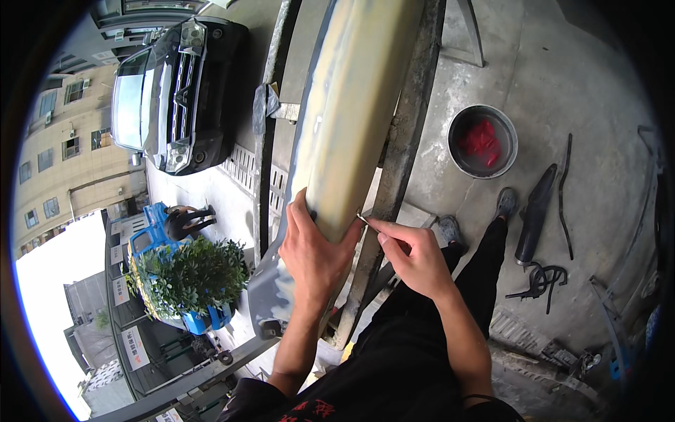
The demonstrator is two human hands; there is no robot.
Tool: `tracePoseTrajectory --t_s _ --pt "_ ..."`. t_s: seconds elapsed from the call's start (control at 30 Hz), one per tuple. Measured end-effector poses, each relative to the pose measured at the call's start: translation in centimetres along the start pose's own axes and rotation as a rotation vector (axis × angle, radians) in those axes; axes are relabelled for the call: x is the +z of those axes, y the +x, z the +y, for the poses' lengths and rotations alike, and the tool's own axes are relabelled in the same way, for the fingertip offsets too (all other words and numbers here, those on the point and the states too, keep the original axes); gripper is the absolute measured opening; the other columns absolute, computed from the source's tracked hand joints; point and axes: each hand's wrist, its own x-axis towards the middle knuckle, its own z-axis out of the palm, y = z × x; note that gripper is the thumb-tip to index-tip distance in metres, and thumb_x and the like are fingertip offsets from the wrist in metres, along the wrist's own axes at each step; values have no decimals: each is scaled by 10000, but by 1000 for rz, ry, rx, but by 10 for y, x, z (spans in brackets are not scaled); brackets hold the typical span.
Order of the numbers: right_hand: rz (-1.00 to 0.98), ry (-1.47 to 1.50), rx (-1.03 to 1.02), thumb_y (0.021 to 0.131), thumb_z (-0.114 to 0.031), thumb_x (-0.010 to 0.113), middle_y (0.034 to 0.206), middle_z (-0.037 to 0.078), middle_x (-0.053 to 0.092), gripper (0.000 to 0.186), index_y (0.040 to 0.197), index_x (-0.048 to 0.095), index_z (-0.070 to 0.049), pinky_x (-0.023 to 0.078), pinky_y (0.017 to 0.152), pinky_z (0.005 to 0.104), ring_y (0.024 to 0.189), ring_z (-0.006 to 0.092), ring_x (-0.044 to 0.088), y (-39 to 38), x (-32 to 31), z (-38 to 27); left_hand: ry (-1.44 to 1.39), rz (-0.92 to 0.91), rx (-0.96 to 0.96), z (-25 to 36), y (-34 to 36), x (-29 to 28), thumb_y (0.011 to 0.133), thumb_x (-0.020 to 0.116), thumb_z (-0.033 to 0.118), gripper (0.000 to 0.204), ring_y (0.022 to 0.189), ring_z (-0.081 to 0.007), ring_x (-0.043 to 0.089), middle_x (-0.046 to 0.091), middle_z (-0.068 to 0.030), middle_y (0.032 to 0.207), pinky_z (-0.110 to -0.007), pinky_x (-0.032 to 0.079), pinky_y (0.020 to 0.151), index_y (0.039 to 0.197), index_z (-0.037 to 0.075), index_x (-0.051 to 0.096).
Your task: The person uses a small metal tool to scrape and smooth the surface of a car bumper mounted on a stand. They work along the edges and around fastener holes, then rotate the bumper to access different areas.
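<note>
A long car bumper (351, 112), patchy pale yellow and grey, lies lengthwise in front of me on a metal stand. Spread across its near part is my left hand (311, 257), fingers apart on the surface and thumb at the right edge. Beside that thumb, my right hand (415, 259) pinches a small, thin metallic piece (362, 219) between thumb and forefinger. The piece meets the bumper's right edge; its exact kind is too small to make out. The bumper's dark grey near end (266, 299) shows left of my left forearm.
Dark rails of the stand (404, 141) run along both sides. A bucket (450, 141) with red cloth (481, 143) in water stands on the right, near black parts (538, 211) on the floor. Left are a dark car (186, 98), a person (188, 221) and a leafy plant (190, 276).
</note>
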Motion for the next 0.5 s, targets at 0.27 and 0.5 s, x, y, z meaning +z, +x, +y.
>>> tracePoseTrajectory --t_s 0.27,0.5 --pt "33 -206 -53 898 -15 536 808 225 667 292 1169 636 28 524 618 338 750 336 697 0 5 -5 62 -27 -11 7 1 -2 667 828 314 784 914 -396 643 596 -200 1059 -455 519 745 1261 -13 436" --pt "131 -190 -56 895 -3 551 741 272 595 303 1189 615 29 483 548 339 713 394 652 -6 27 2 82 25 -12 6 -2 2 690 804 311 744 908 -405 639 597 -203 1060 -466 511 742 1250 -19 441"
